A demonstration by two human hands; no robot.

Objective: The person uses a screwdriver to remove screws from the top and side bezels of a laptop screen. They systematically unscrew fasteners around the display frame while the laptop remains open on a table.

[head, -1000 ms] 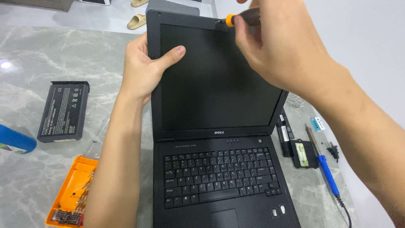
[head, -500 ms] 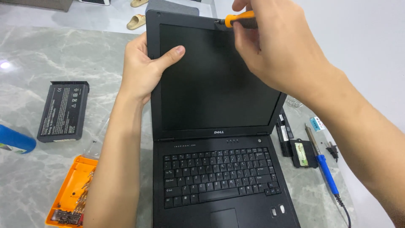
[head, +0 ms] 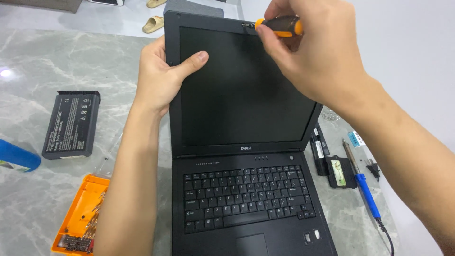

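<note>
Laptop, open on the marble table, is steadied at the screen's left edge by the left hand, fingers wrapped behind, thumb pressed on the bezel. A screwdriver is pinched in the right hand, tip at the top bezel. Small bits are held in the orange tray.

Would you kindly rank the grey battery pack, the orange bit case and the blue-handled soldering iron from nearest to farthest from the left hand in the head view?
1. Grey battery pack, to the left of the left hand.
2. Orange bit case, lower left, by the forearm.
3. Blue-handled soldering iron, far right, beyond the laptop.
</note>
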